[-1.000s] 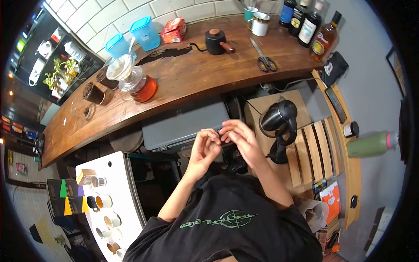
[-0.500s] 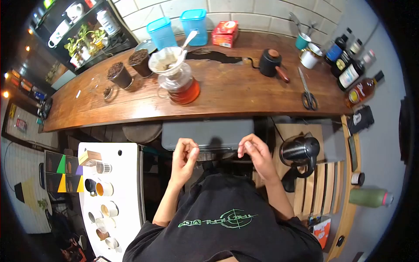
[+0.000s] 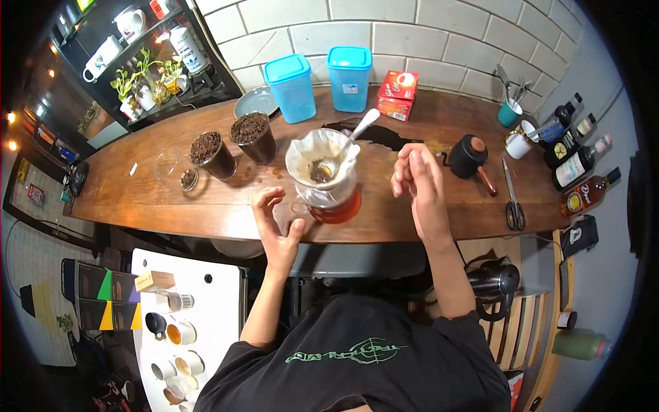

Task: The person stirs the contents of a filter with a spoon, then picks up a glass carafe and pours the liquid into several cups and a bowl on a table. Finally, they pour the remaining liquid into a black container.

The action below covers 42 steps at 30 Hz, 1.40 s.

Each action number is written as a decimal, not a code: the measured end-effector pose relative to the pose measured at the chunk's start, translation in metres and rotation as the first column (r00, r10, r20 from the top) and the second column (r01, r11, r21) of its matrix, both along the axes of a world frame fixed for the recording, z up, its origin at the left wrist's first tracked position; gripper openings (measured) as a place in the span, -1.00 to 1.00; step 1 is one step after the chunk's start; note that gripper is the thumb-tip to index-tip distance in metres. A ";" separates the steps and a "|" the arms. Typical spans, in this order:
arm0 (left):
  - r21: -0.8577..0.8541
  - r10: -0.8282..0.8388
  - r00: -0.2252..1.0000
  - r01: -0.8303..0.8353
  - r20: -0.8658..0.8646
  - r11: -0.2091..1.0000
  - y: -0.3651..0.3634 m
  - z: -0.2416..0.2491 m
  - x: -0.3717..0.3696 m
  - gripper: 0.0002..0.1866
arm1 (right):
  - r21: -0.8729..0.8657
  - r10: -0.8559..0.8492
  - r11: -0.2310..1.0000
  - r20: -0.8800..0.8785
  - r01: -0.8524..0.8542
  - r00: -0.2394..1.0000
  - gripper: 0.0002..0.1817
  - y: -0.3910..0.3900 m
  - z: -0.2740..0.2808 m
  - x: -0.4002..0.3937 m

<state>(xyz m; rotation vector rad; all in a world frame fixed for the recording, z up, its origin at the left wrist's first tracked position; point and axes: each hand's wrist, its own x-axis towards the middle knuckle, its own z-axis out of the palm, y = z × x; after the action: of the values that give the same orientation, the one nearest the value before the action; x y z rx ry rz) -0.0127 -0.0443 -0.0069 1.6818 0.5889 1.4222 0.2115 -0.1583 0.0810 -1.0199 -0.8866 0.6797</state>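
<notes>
A glass carafe [image 3: 338, 209] of reddish-brown liquid stands at the front of the wooden counter. On top of it sits a dripper lined with a paper filter [image 3: 307, 152], wet dark grounds at its bottom. A spoon [image 3: 364, 125] leans inside the filter, its handle pointing up and right. My left hand [image 3: 277, 233] is just left of the carafe, near its glass handle, thumb and fingers apart and holding nothing. To the right of the carafe my right hand [image 3: 424, 192] is raised, open and empty, fingers loosely bent.
Two cups of dark grounds [image 3: 213, 156] stand left of the dripper. Behind are blue-lidded containers [image 3: 292, 93] and a red box [image 3: 398, 95]. At right are a black pot [image 3: 468, 156], scissors [image 3: 513, 206] and several bottles [image 3: 587, 194]. Mugs [image 3: 181, 333] sit on a white surface below left.
Both hands have moved from in front of my body up over the counter, one to each side of the carafe. The view has tilted up and the counter appears lower and nearer.
</notes>
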 end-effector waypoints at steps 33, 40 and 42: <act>0.059 -0.274 0.925 0.299 -0.261 0.953 0.045 0.010 0.015 -0.09 | 0.024 0.055 0.983 0.908 -0.181 0.416 -0.93 0.078 0.115 -0.002; 0.045 -0.268 0.925 0.290 -0.268 0.956 0.043 0.009 0.015 -0.13 | -0.014 0.114 0.949 0.947 -0.314 0.301 -0.92 0.102 0.105 -0.006; 0.035 -0.268 0.927 0.287 -0.265 0.957 0.042 0.011 0.015 -0.14 | -0.055 0.158 0.943 0.941 -0.327 0.299 -0.90 0.105 0.104 -0.004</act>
<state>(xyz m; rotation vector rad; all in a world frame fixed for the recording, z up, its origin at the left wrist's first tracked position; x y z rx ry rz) 0.0025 -0.0018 0.0037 1.9402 0.4204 1.0424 0.2073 -0.0530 0.1846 -1.1274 -2.1638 0.1640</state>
